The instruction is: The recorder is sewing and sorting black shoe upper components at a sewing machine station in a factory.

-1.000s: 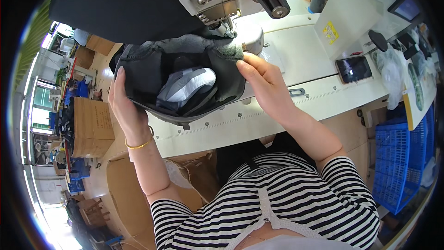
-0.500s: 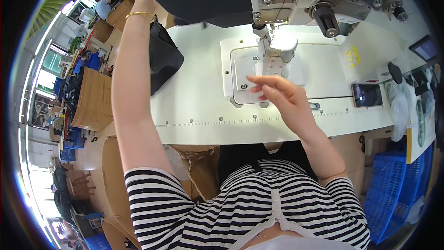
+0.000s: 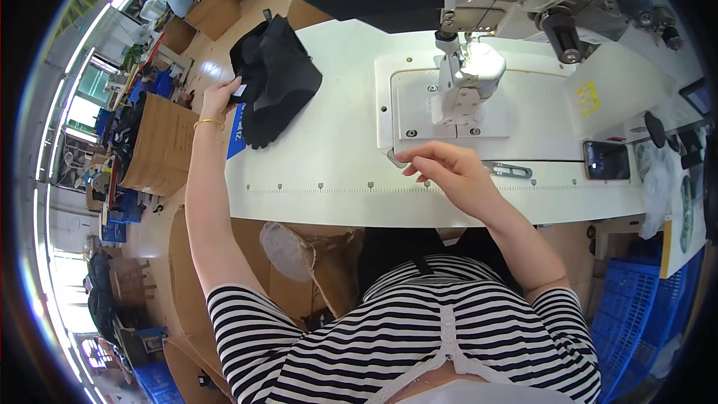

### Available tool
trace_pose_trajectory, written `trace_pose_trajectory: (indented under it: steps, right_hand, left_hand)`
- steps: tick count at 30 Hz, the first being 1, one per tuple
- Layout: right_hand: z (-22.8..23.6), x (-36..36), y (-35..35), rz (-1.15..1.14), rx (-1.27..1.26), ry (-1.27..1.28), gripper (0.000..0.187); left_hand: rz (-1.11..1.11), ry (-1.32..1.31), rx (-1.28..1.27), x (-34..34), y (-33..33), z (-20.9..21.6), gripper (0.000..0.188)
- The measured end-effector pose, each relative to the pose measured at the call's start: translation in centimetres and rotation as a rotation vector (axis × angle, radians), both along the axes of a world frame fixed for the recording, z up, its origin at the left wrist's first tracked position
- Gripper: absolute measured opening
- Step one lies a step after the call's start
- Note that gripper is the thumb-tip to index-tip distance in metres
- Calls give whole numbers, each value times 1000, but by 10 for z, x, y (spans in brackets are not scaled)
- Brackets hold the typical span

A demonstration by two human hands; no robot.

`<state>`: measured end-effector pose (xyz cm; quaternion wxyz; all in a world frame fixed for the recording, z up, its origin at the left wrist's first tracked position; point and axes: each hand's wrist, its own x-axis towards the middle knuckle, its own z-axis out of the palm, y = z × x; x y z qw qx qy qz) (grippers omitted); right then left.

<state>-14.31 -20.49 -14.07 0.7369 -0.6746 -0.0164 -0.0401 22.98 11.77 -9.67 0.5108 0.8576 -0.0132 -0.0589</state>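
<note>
Fingers of the left hand (image 3: pixel 218 99) pinched a black fabric bag (image 3: pixel 280 82) at the desk (image 3: pixel 336 120)'s left end; the right hand (image 3: pixel 458 177) hung empty, loosely curled, before a sewing machine (image 3: pixel 465 86). Stitching appeared not under way, and how much was finished could not be told.

A white tabletop (image 3: pixel 336 206) carries a sewing machine (image 3: pixel 467 90), a ruler scale (image 3: pixel 344 188) running in front of it; a black fabric piece (image 3: pixel 284 86) lies well left of the machine; a slotted metal piece (image 3: pixel 511 170) lies near its front right; a phone (image 3: pixel 606 161) farther right.
</note>
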Motion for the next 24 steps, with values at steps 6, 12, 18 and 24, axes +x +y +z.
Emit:
trace_pose_trajectory:
  steps: [6,12,18,24]
  right_hand:
    - [-31,35,23,87,-37,87,27]
    - [-64,77,62,66,273,136,55]
    - [-58,99,52,-106,665,28,43]
    - [-29,86,31,-520,559,-117,15]
  left_hand:
    - [60,-2,-673,-95,-21,39,21]
    - [-322,353,-1407,-183,-33,27,27]
    - [-300,278,-1313,-216,-72,-31,35]
    - [-618,229,-1223,-237,-32,-92,46]
